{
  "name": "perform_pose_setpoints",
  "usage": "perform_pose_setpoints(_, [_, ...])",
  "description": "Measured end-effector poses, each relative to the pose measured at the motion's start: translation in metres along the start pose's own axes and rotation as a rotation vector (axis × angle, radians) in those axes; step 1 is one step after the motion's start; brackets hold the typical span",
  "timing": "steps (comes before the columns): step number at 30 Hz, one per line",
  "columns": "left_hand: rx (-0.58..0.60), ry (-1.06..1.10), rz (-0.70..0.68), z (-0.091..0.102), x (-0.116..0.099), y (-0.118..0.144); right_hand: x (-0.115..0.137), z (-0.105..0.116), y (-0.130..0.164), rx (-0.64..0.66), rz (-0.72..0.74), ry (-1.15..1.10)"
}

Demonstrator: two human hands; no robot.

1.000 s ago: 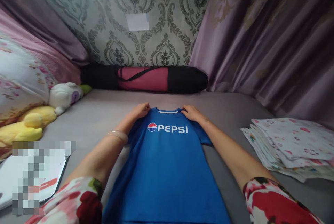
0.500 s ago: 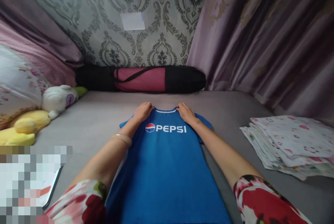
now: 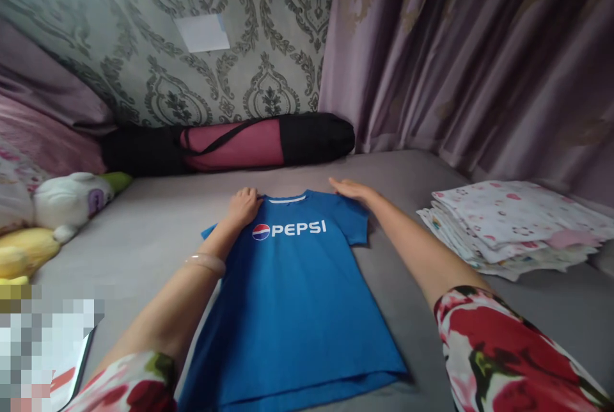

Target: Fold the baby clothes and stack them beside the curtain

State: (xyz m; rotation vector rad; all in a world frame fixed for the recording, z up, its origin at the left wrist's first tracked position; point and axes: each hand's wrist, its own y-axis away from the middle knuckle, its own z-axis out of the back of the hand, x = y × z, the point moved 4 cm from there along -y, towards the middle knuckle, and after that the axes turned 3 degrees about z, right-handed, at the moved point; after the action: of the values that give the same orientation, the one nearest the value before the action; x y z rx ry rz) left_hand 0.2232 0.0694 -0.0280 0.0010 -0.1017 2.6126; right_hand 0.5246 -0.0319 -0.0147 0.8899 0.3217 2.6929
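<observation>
A blue T-shirt (image 3: pixel 292 297) with a white PEPSI print lies spread flat, front side up, its collar pointing away from me. At its left shoulder, beside the collar, my left hand (image 3: pixel 244 206) has its fingers curled down on the fabric, closed on the edge. My right hand (image 3: pixel 354 189) is at the top of the right sleeve, fingers stretched out and flat, holding nothing. Part of the left sleeve is hidden under my left forearm.
The shirt is on a grey bedsheet (image 3: pixel 153 233). Folded patterned cloths (image 3: pixel 518 220) are stacked at right. A black and pink long bag (image 3: pixel 230 143) lies along the wall. Plush toys (image 3: pixel 67 201) sit at left, near a partly blurred flat object (image 3: pixel 71 354). Curtains (image 3: pixel 407 47) hang on the right.
My right hand has let go of the collar area and moved right to the sleeve, which now lies spread out. My left hand stays at the shoulder. The view has turned right.
</observation>
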Motion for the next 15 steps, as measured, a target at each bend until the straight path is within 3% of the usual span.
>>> perform_pose_setpoints(2, [-0.052,-0.057,0.010,0.012,-0.014,0.005,-0.022,0.009,0.011,0.054,-0.134,-0.158])
perform_pose_setpoints(5, [-0.112,0.015,-0.153,0.021,-0.054,0.012,-0.042,0.014,0.031,0.094,-0.233,-0.339])
perform_pose_setpoints(10, [-0.074,0.256,-0.475,0.009,-0.131,0.019,-0.051,0.011,0.059,0.111,-0.225,-0.515])
perform_pose_setpoints(13, [-0.084,0.366,-0.551,-0.004,-0.161,0.021,-0.050,0.006,0.068,-0.025,-0.192,-0.656])
perform_pose_setpoints(15, [-0.083,0.400,-0.524,-0.011,-0.171,0.022,-0.049,0.000,0.072,-0.154,-0.191,-0.681])
